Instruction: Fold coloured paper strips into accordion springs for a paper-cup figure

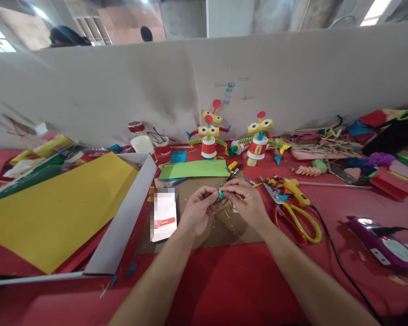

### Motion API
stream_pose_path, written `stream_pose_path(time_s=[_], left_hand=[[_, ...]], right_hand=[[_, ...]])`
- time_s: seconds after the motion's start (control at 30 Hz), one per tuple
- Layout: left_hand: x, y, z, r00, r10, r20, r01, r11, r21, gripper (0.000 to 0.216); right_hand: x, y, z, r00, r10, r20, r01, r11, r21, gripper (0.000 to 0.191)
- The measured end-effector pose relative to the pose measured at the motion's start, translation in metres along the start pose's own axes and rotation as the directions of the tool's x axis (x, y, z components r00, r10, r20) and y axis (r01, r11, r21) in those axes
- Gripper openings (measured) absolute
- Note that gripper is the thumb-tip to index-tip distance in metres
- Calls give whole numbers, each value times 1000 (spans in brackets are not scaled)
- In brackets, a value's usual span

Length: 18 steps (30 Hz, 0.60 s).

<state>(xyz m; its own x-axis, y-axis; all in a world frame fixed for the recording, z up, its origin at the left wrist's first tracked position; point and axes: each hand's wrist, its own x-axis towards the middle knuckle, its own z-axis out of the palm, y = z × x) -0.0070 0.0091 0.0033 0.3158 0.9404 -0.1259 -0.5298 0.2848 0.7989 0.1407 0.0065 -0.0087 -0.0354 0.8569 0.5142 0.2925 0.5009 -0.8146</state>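
Note:
My left hand and my right hand meet above a brown cardboard mat. Between their fingertips is a small blue-green folded paper piece, pinched from both sides; most of it is hidden by the fingers. A phone with a lit screen lies just left of my left hand. To the right of my right hand are scissors with yellow handles and a yellow glue gun. Behind the hands lies a light green paper strip.
Paper-cup robot figures stand by the white partition. A white box with yellow paper fills the left side. A purple device and black cord lie right. Craft scraps pile at the back right.

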Motion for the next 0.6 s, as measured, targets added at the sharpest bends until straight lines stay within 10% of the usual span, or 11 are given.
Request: stream_pose_path(time_s=[0.6], left_hand=[[6, -1, -8, 993, -22, -115, 32, 996, 85, 23]], right_hand=[[-1, 1, -3, 924, 382, 36, -371, 866, 335, 25]])
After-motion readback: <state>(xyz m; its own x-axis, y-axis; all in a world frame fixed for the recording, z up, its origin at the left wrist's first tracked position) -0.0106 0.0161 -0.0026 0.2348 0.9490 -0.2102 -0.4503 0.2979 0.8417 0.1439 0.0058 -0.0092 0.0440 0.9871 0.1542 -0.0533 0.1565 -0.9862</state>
